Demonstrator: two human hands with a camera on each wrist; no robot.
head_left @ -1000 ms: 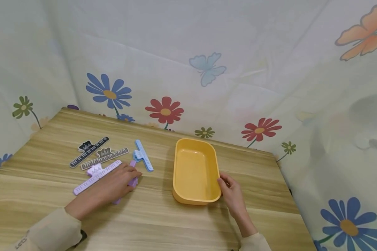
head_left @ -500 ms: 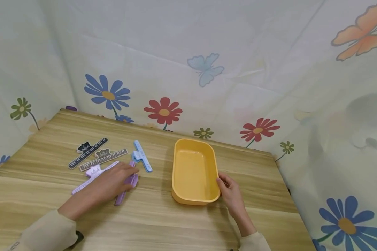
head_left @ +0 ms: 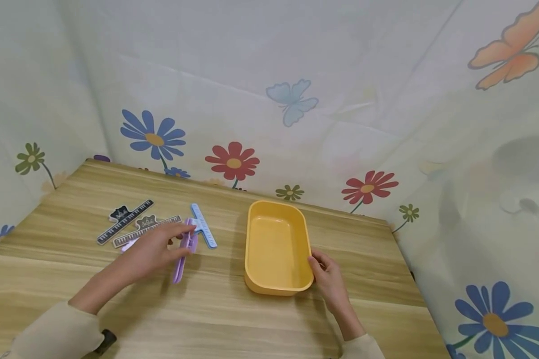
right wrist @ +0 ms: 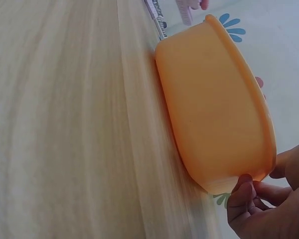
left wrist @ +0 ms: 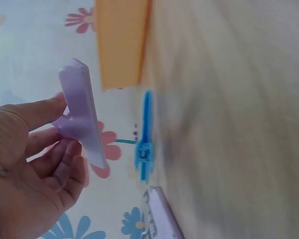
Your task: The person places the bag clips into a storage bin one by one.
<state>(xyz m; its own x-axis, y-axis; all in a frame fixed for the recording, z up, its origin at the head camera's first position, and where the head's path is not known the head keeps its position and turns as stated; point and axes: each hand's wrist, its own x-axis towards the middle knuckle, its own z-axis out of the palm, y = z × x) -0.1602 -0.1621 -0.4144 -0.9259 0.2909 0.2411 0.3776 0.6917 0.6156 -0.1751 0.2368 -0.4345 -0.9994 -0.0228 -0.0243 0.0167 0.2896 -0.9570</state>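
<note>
My left hand (head_left: 150,252) pinches a purple piano-key clip (head_left: 179,269) by its handle, between thumb and fingers. In the left wrist view the purple clip (left wrist: 82,112) is held up off the wooden table. A light-blue clip (head_left: 206,234) lies just beyond it. Partly behind the left hand lie a pale lilac clip (head_left: 128,246), mostly hidden, and a grey one (head_left: 168,222); a black clip (head_left: 137,214) is farther back. My right hand (head_left: 334,286) grips the right side of a yellow rectangular tub (head_left: 274,290), thumb at its rim.
The wooden table (head_left: 233,324) ends at the back against a light fabric wall (head_left: 198,75) printed with flowers and butterflies. More of this fabric hangs at both sides. The tub stands right of the clips, with nothing inside it.
The left hand has lifted the purple clip off the table, and the clip has turned more upright. The lilac clip is now more hidden behind that hand. The right hand and tub stay put.
</note>
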